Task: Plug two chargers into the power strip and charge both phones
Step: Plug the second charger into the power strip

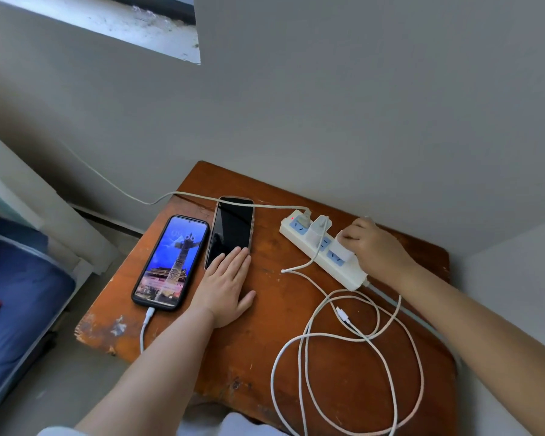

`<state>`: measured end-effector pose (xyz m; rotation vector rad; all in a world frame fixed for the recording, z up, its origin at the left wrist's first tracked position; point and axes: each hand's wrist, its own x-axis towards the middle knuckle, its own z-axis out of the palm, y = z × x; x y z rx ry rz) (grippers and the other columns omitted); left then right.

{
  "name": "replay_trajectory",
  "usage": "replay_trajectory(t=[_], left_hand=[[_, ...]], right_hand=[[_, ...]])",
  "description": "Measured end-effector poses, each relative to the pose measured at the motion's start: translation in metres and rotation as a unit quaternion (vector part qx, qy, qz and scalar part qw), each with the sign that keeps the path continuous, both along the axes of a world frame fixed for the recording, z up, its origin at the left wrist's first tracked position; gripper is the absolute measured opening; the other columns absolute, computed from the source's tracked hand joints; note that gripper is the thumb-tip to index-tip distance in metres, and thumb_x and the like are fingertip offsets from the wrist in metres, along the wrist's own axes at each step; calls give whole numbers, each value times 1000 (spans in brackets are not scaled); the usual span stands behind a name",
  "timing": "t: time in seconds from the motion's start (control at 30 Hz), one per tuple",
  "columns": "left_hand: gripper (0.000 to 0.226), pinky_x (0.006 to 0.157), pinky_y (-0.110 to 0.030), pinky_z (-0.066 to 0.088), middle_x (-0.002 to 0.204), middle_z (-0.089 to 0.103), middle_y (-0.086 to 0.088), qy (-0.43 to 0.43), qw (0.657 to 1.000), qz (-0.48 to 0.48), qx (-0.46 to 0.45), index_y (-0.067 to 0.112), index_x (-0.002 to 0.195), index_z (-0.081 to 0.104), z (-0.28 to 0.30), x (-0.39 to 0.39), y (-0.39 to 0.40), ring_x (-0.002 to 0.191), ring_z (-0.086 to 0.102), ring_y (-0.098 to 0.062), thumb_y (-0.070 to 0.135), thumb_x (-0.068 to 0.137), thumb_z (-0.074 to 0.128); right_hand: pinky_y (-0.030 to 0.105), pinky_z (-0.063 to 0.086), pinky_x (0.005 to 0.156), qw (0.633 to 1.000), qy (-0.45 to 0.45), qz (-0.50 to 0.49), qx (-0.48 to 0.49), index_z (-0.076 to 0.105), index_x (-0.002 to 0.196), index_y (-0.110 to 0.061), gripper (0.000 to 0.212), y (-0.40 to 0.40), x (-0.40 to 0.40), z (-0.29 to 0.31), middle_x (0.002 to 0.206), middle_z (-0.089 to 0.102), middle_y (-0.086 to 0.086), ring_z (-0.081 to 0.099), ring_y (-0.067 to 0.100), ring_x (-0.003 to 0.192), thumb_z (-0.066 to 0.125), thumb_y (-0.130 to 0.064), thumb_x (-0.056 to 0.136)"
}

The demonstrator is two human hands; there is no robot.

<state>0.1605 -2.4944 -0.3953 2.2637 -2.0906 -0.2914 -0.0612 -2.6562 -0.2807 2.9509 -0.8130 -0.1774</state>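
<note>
A white power strip (343, 272) lies at the back right of a small wooden table (265, 341). One white charger (317, 229) stands plugged into it. My right hand (375, 247) grips a second white charger (340, 248) over a socket further along the strip. Its cable (387, 357) coils loose on the table, its free plug (343, 316) lying unconnected. A lit phone (170, 262) at the left has a cable (145, 325) in its bottom port. A dark phone (230, 231) lies beside it; my left hand (227, 287) rests flat, fingertips on its lower end.
The strip's own lead (139, 199) runs from the left across the top of the dark phone. A grey wall stands close behind the table. A blue-covered bed (19, 294) is at the left, lower than the tabletop.
</note>
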Motion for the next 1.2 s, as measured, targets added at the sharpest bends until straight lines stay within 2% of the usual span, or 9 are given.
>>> replay_trajectory(t=[0.13,0.27,0.37,0.57,0.83,0.97,1.2], left_hand=[[70,107,-30,-17,154,-3,-4,3,1000,0,-5,14,141,-4,1,0,0,138,-14,-15,52,90,26],[70,108,-30,-18,154,-4,-4,4,1000,-3,-6,14,141,-5,1,0,0,138,-16,-14,51,90,26],[70,108,-30,-17,154,-4,-4,6,1000,-4,-5,14,141,-5,1,0,0,134,-20,-12,51,90,25],[70,108,-31,-17,154,-4,-4,0,1000,-5,-3,14,140,-7,1,-1,0,138,-14,-16,51,90,25],[70,108,-31,-16,154,-2,-5,4,1000,-4,-8,13,141,-4,1,-1,1,139,-12,-17,51,90,26],[69,107,-31,-16,154,1,-6,7,1000,-5,-12,12,141,0,3,-1,0,141,-8,-19,50,90,29],[68,108,-31,-15,154,2,-6,8,1000,-7,-16,11,141,0,4,-1,2,141,-7,-19,50,91,27]], right_hand=[[36,59,50,998,-49,34,-22,69,73,10,42,7,1,-2,71,71,22,68,37,67,87,16,35],[31,58,42,996,-64,42,-50,70,70,9,44,16,3,-5,65,70,20,67,33,59,91,9,31],[29,58,42,995,-78,28,-59,69,71,10,45,20,4,-10,65,70,19,67,32,59,91,8,31],[30,57,44,995,-70,2,-66,70,71,8,49,20,5,-13,65,70,19,67,32,60,94,1,28],[35,58,49,992,-105,-25,-57,69,73,10,48,26,7,-21,69,71,22,67,36,63,92,7,32],[35,58,53,988,-139,-28,-63,69,72,12,40,21,2,-23,70,71,22,67,36,61,89,12,37],[32,58,48,984,-159,-46,-63,69,70,13,42,25,0,-25,69,72,22,66,37,60,88,18,34]])
